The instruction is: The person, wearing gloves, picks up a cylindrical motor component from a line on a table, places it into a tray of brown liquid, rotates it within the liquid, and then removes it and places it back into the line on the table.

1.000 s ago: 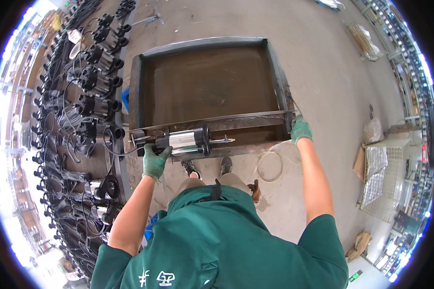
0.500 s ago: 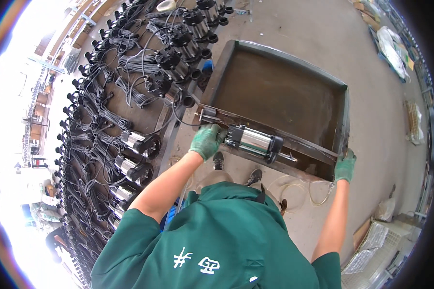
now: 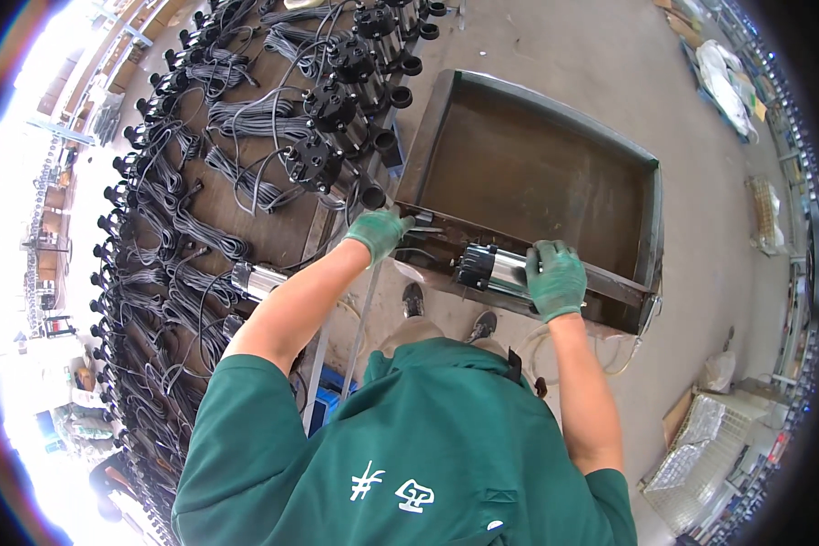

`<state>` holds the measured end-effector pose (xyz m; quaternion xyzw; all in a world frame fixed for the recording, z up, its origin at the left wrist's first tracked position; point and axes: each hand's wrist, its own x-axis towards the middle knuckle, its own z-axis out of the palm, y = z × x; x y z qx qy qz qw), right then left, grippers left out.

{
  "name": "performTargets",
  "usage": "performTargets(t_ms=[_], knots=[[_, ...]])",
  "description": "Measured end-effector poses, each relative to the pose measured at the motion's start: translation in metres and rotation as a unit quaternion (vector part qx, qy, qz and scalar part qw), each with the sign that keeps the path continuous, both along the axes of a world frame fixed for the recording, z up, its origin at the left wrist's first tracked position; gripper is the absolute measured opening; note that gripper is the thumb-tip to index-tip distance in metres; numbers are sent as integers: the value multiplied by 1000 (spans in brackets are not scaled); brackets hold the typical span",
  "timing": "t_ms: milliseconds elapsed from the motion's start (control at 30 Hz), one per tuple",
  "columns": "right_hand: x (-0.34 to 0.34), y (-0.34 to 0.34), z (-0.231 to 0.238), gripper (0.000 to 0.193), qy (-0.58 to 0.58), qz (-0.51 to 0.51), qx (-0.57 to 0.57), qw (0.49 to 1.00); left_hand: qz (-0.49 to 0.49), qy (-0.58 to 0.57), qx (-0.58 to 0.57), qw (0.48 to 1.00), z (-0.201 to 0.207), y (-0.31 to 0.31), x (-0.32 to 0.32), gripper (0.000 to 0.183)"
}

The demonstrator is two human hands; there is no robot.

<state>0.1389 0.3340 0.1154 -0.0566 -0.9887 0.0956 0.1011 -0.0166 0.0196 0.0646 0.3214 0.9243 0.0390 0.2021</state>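
A shiny metal pump with a black end (image 3: 502,271) lies along the front edge of a steel tank (image 3: 555,91) of brownish water. My right hand (image 3: 556,278), in a green glove, grips the pump's right end from above and covers it. My left hand (image 3: 379,233), gloved alike, is at the tank's front left corner, fingers closed by a small metal fitting (image 3: 425,225). Whether the fingers hold that fitting is hidden. A dark cable runs between the left hand and the pump's left end.
To the left, a wide table (image 3: 278,232) carries many upright pumps (image 3: 338,118) and coiled grey cables (image 3: 255,118). A blue box (image 3: 329,399) is low by my left side. A pale hose (image 3: 621,364) lies on the floor, and a wire basket (image 3: 701,455) stands at lower right.
My right hand has left the tank's right corner and moved left onto the pump's end. My left hand has moved off the pump's left end to the corner fitting. The pump sits slightly farther right.
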Motion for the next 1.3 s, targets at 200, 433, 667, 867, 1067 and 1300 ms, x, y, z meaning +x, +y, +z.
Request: performTargets(t_ms=[200,433,667,867,1067,1300], knots=[[-4,-3,-3,13,16,-16,9,1000,-26,-41,31,998,-25,-12,-6,27],[-4,-4,-3,12,14,-32,22,999,90,-117,31,989,-24,-11,4,27],[-6,-4,-5,17,-1,-42,24,999,147,-5,362,921,-14,-17,24,15],[-4,-6,-4,17,0,-46,28,999,288,-364,390,795,-21,-21,32,13],[-6,-5,-4,18,-3,-50,24,998,272,-430,392,766,-28,-2,36,11],[-7,-7,-2,18,-18,-56,31,998,389,-594,346,614,-22,-1,22,20]])
